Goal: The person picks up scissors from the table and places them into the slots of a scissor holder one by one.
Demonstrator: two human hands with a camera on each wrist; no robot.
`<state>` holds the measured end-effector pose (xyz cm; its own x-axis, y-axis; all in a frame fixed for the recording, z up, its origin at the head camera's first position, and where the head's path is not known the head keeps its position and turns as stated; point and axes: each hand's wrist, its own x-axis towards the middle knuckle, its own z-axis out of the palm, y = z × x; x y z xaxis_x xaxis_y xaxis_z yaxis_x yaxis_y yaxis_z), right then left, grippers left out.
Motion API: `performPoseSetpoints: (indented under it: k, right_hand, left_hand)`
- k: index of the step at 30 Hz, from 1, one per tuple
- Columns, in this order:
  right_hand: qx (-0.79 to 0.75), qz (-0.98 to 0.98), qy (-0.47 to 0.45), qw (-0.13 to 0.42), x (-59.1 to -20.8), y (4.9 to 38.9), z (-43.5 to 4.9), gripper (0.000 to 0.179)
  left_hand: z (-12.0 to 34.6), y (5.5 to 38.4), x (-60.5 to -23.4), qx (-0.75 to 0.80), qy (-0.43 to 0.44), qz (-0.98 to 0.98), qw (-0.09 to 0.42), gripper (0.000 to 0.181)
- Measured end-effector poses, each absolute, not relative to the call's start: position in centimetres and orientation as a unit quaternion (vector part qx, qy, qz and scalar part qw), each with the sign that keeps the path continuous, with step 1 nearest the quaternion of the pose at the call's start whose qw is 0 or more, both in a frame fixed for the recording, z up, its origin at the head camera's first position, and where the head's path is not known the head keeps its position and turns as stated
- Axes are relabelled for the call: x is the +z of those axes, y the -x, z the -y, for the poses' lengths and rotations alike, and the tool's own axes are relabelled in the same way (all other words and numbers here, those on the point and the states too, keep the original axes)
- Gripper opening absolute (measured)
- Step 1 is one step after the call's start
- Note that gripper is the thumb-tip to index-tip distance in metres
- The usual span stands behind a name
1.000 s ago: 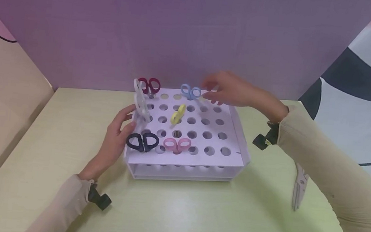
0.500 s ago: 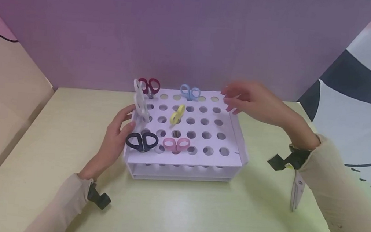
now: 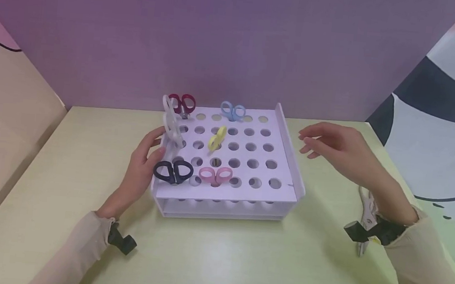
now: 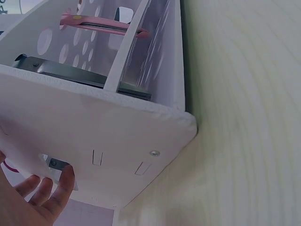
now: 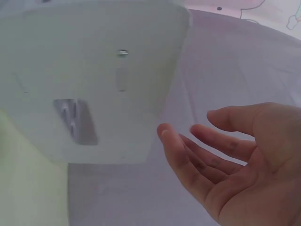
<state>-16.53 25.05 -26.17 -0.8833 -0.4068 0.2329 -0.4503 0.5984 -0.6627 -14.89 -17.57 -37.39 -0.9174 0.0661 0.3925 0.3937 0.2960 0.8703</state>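
A white rack [image 3: 263, 197] with rows of round holes stands on the table. Upright in its holes are scissors with dark red [image 3: 189, 104], white [image 3: 172, 123], light blue [image 3: 233, 113], yellow [image 3: 216, 140], black [image 3: 175, 173] and pink [image 3: 215, 177] handles. My left hand [image 3: 137, 170] rests against the rack's left side; in the left wrist view, its fingertips touch that panel beside a slot. Off the rack's right side, my right hand [image 3: 344, 156] hovers with loosely bent fingers, holding nothing. Under that wrist, metal shears [image 3: 368, 208] lie partly hidden on the table.
The pale wooden table [image 3: 217, 258] extends in front of the rack and to both sides. A purple wall [image 3: 236, 39] rises close behind it. Hanging inside the rack, a dark blade [image 4: 70, 70] shows in the left wrist view.
My right hand has moved from beside the light blue scissors, over the rack's back right corner, to a place off its right side. My left hand has stayed against the rack.
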Motion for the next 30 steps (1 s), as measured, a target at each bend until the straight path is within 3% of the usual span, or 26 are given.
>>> performPoseSetpoints:
  k: [13, 20, 30]
  right_hand:
    - [0.405, 0.892, -0.201, 0.023, -31.1, 13.4, -29.6, 0.023]
    - [0.441, 0.877, -0.186, 0.037, -33.3, 12.3, -31.9, 0.022]
    - [0.433, 0.893, -0.092, 0.079, -35.6, 12.1, -36.3, 0.026]
  left_hand:
    - [17.1, 15.0, -37.7, -0.584, 0.144, 0.788, 0.134, 0.049]
    - [17.1, 15.0, -37.5, -0.584, 0.143, 0.786, 0.142, 0.048]
    - [17.5, 14.9, -37.3, -0.576, 0.135, 0.794, 0.141, 0.049]
